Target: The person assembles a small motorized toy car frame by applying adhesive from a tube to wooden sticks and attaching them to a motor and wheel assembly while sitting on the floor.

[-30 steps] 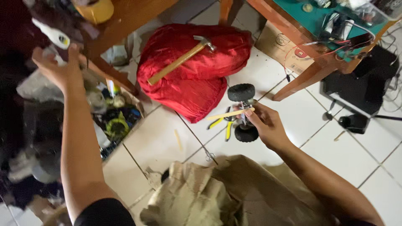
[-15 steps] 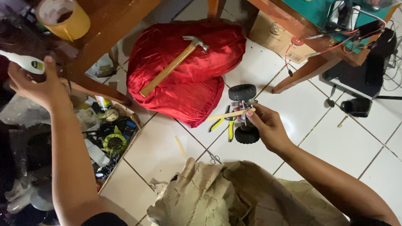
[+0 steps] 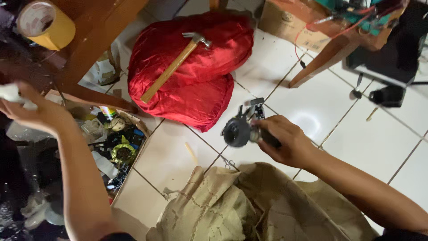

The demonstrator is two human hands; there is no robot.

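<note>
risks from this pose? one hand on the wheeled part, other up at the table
1. The right hand alone holds the wheeled assembly above the tiled floor; a slip would likely drop it on hard tile.
2. The left hand reaches off to the side with a white object; gaze seems split, so it may fumble.
3. The hammer lies on the soft red cushion and could slide off.

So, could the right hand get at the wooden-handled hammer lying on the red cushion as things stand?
Probably not right away. The right hand is closed around a small wheeled black part, so it is occupied. The wooden-handled hammer lies uncovered on the red cushion with nothing between them.
</note>
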